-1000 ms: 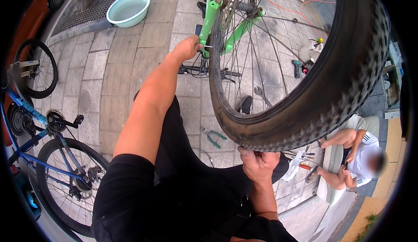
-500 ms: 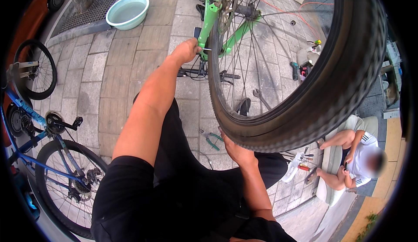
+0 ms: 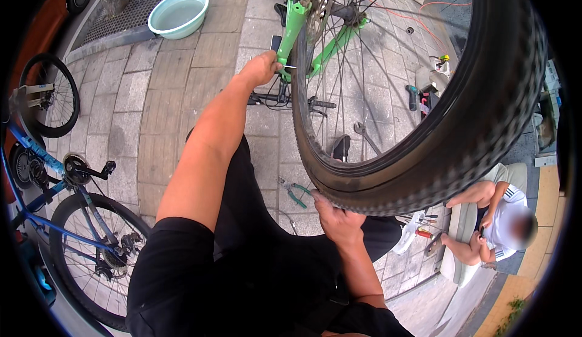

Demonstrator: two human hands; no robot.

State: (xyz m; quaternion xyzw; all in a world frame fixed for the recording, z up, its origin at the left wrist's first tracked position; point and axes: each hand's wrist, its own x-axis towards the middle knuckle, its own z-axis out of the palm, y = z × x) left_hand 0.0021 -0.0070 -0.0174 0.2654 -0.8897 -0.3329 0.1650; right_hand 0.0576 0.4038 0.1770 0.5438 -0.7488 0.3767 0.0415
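A bicycle wheel (image 3: 339, 182) with a black knobby tyre stands in front of me, mounted in a green fork (image 3: 293, 25). Its tread is smeared by motion. My left hand (image 3: 262, 68) is closed beside the fork, gripping a thin metal rod (image 3: 290, 66) whose tip points at the rim; the rest of the rod is hidden in the fist. Down at the tyre's near edge, my right hand (image 3: 339, 219) is wrapped against the tread, its thumb showing and its other fingers partly hidden. The handlebar (image 3: 267, 99) lies low, near the paving.
Green-handled pliers (image 3: 297, 196) and a wrench (image 3: 366, 137) lie on the paving. A power drill (image 3: 413, 97) is beyond the wheel. At right a person (image 3: 494, 222) sits on a cushioned seat. A blue bicycle (image 3: 54, 173) stands left; a water basin (image 3: 178, 14) sits farther off.
My right hand has shifted slightly right and down along the tyre. The wheel appears a little lower and farther right. My left hand stays almost where it was.
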